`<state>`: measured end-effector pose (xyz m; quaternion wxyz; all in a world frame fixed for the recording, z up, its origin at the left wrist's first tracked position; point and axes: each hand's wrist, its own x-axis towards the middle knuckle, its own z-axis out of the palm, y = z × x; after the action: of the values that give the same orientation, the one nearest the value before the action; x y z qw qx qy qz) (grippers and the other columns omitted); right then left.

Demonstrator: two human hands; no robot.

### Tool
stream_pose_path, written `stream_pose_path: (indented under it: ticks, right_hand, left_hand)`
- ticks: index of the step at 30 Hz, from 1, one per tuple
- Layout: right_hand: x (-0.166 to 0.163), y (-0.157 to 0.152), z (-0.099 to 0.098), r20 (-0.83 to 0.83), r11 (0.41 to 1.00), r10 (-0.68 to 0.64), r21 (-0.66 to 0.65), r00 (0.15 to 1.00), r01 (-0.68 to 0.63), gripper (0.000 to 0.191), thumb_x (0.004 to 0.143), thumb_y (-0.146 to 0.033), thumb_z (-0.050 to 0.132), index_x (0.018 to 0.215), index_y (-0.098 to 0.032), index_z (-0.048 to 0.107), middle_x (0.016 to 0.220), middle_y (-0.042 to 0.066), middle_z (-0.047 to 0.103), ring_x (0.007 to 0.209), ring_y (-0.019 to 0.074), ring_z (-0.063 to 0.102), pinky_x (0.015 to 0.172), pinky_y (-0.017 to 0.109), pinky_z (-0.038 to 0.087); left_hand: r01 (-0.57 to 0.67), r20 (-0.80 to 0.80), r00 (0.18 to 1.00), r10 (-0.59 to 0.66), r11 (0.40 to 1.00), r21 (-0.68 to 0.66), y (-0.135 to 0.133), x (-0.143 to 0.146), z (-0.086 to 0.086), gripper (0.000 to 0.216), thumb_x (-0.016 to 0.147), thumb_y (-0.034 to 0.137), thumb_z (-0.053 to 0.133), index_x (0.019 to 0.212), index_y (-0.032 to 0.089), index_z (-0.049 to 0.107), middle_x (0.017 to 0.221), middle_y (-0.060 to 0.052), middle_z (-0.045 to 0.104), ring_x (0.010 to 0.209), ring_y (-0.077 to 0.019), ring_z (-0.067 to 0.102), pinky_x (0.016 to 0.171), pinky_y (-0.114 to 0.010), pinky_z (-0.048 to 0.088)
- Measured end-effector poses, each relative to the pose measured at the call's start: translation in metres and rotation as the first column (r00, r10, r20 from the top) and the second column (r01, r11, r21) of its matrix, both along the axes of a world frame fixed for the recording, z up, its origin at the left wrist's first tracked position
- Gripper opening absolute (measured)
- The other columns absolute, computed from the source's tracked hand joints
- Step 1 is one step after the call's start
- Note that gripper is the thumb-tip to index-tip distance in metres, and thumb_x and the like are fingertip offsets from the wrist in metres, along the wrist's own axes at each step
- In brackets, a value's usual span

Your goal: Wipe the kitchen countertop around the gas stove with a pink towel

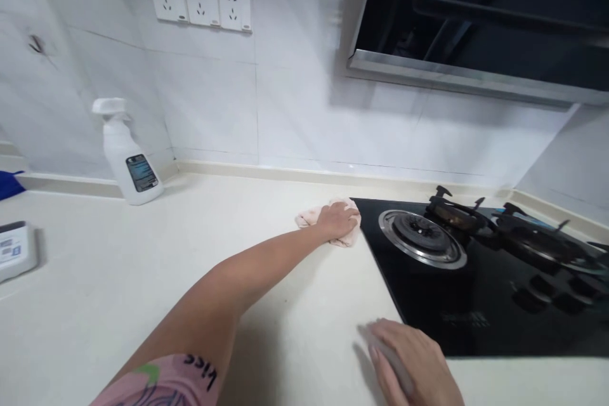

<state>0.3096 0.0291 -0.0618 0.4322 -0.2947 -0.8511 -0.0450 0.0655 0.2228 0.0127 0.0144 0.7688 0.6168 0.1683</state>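
Firmly, the left hand (337, 221) bunches a pink cloth (347, 240) flat against the tabletop (104, 304) beside the gas hob (457, 311); the right hand (413, 365) closes around a pale pad (387, 347).

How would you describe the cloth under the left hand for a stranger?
Find the black gas hob on the pale countertop. At its back left corner, a bunched pink cloth lies under the left hand; nothing else on the countertop is pink.

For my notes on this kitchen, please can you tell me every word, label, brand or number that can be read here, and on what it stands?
"kiss" (probably): black letters on the pink sleeve.
Label on the white spray bottle: too small to read.
Label on the white box: too blurred to read.
Marking on the black gas hob: too dark to read.
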Motion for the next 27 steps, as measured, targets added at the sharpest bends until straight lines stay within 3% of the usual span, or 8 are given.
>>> stream_pose_path:
  ticks: [5,10,15,19,22,24,27]
  right_hand:
    - [-0.011,-0.015,0.010,-0.261,0.993,-0.116,-0.051,0.958,0.107,0.018,0.101,-0.036,0.058,0.108,-0.026,0.072,0.108,0.007,0.076,0.102,0.0258,0.071,0.088,0.042,0.055]
    - [-0.013,-0.022,0.016,-0.506,0.929,-0.354,-0.286,0.787,0.234,0.038,0.102,-0.053,0.051,0.114,-0.022,0.070,0.133,0.017,0.061,0.125,0.0324,0.058,0.090,0.046,0.052]
    - [-0.004,-0.011,0.015,-0.635,0.920,-0.388,-0.308,0.668,0.242,0.051,0.101,-0.060,0.044,0.120,-0.017,0.063,0.132,0.019,0.058,0.129,0.0326,0.052,0.108,0.052,0.042]
    - [0.002,-0.001,0.010,-0.561,0.915,-0.377,-0.350,0.737,0.202,0.052,0.098,-0.061,0.043,0.116,-0.017,0.064,0.125,0.018,0.061,0.123,0.0321,0.054,0.110,0.053,0.039]
    - [0.002,0.002,0.007,-0.467,0.922,-0.348,-0.328,0.813,0.207,0.053,0.095,-0.062,0.046,0.111,-0.016,0.066,0.122,0.019,0.063,0.121,0.0334,0.054,0.110,0.054,0.038]
    - [0.001,0.004,0.006,-0.412,0.925,-0.335,-0.317,0.848,0.211,0.053,0.094,-0.063,0.047,0.110,-0.016,0.067,0.121,0.019,0.064,0.121,0.0340,0.054,0.109,0.054,0.037]
    - [0.000,0.005,0.005,-0.359,0.922,-0.333,-0.320,0.872,0.221,0.053,0.094,-0.063,0.046,0.110,-0.017,0.068,0.121,0.019,0.064,0.122,0.0340,0.053,0.109,0.054,0.036]
  left_hand:
    - [0.055,-0.010,0.998,-0.056,0.998,-0.029,-0.057,0.033,0.001,0.044,0.101,0.042,0.061,0.140,0.023,0.059,0.154,-0.012,0.051,0.141,-0.0323,0.050,0.117,-0.060,0.042]
    - [0.154,-0.029,0.987,-0.156,0.986,-0.068,-0.131,0.056,0.001,0.042,0.104,0.040,0.041,0.142,0.032,0.058,0.160,-0.010,0.046,0.150,-0.0313,0.038,0.120,-0.059,0.035]
    - [0.308,-0.024,0.950,-0.311,0.948,-0.076,-0.211,0.072,0.001,0.043,0.102,0.042,0.041,0.141,0.036,0.058,0.157,-0.008,0.050,0.146,-0.0314,0.043,0.115,-0.058,0.040]
    - [0.423,-0.012,0.906,-0.424,0.905,-0.047,-0.265,0.070,0.000,0.041,0.100,0.042,0.047,0.138,0.035,0.062,0.156,-0.007,0.052,0.146,-0.0320,0.044,0.114,-0.057,0.042]
    - [0.476,-0.008,0.879,-0.477,0.878,-0.055,-0.290,0.054,0.000,0.044,0.101,0.043,0.048,0.143,0.036,0.059,0.162,-0.009,0.047,0.149,-0.0325,0.043,0.115,-0.056,0.040]
    - [0.430,0.010,0.903,-0.431,0.898,-0.094,-0.296,0.033,0.002,0.047,0.102,0.047,0.047,0.147,0.041,0.055,0.168,-0.006,0.040,0.151,-0.0324,0.041,0.118,-0.056,0.037]
    - [0.221,0.034,0.975,-0.218,0.965,-0.145,-0.292,-0.010,0.005,0.047,0.104,0.054,0.039,0.150,0.051,0.050,0.171,0.003,0.034,0.155,-0.0296,0.037,0.123,-0.053,0.032]
